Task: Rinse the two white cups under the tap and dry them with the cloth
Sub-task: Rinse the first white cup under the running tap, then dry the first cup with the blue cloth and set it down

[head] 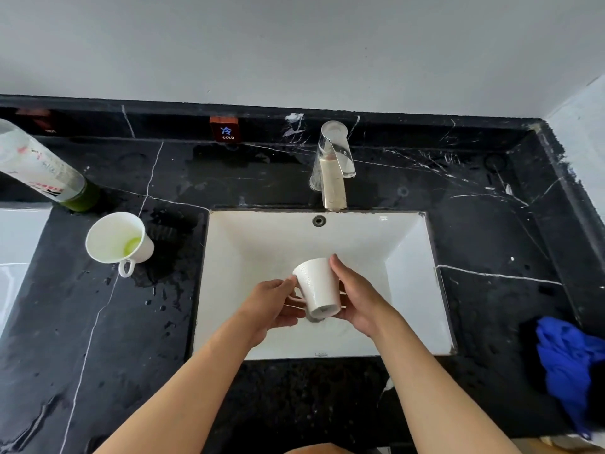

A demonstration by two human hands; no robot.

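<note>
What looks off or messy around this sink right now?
The white cup on the counter left of the sink holds a greenish residue at its bottom. Water is splashed over the black counter around it. The blue cloth lies crumpled at the right edge.

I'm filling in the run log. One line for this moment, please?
step: emptying | both hands hold cup tipped over sink | second cup on counter, green residue | cloth unused

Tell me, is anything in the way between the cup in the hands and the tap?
Nothing visible. Both hands, left hand and right hand, hold the held cup tipped over the sink, and only bare basin lies between it and the tap.
</note>
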